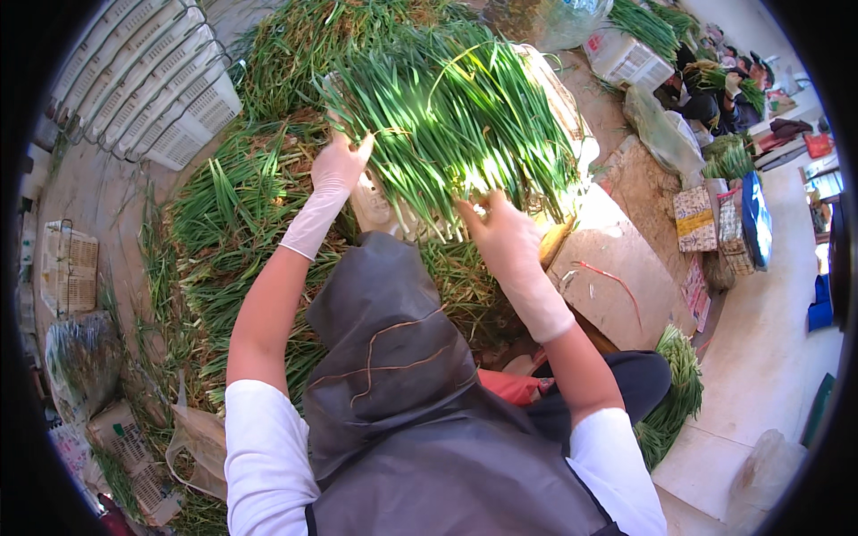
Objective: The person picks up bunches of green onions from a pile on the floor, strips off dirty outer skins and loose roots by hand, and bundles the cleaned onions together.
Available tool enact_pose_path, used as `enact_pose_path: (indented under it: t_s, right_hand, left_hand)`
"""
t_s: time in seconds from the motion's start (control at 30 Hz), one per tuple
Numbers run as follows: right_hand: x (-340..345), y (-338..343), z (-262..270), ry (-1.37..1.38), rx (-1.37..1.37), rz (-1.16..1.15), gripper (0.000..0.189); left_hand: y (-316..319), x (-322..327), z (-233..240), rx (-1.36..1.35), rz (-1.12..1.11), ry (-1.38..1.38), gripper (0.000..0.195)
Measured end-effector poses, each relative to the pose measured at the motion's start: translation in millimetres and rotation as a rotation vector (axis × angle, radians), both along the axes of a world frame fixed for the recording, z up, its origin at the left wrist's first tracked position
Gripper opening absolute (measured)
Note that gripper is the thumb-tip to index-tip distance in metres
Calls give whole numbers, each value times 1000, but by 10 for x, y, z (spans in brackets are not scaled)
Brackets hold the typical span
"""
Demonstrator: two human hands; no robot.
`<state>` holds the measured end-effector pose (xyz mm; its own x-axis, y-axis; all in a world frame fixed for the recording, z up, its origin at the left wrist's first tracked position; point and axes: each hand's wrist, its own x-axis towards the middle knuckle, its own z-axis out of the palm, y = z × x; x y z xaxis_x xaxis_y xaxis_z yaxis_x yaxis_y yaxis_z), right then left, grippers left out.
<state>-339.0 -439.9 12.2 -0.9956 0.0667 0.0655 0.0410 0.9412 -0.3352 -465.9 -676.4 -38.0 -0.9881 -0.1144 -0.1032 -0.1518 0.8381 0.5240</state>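
Observation:
A thick layer of green garlic chives (456, 127) lies across a white plastic crate (375, 204) in front of me, white stem ends towards me. My left hand (340, 164), in a thin whitish glove, is at the left edge of the chives, thumb and forefinger apart. Leaves partly cover its fingertips. Gloved likewise, my right hand (506, 231) is at the stem ends near the crate's front side, its fingers bent. Whether they pinch any stems is hidden. A dark apron (395, 321) covers my lap and knee.
Loose chives (234, 187) are heaped on the left. Stacked white crates (161, 87) stand at upper left. A board (610, 275) with a red tie (613, 278) is to the right, near a chive bundle (677, 375). Other people (710, 100) sit at upper right.

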Motion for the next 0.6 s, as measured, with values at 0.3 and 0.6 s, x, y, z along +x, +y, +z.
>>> enact_pose_path:
  t_s: [0.3,0.6]
  right_hand:
    - [-699,233,-547,128,-93,58,25]
    - [-340,469,-82,39,-357,119,31]
  left_hand:
    - [681,-350,6,228,-16,-276,101]
    - [1246,-609,-117,214,-84,-212,94]
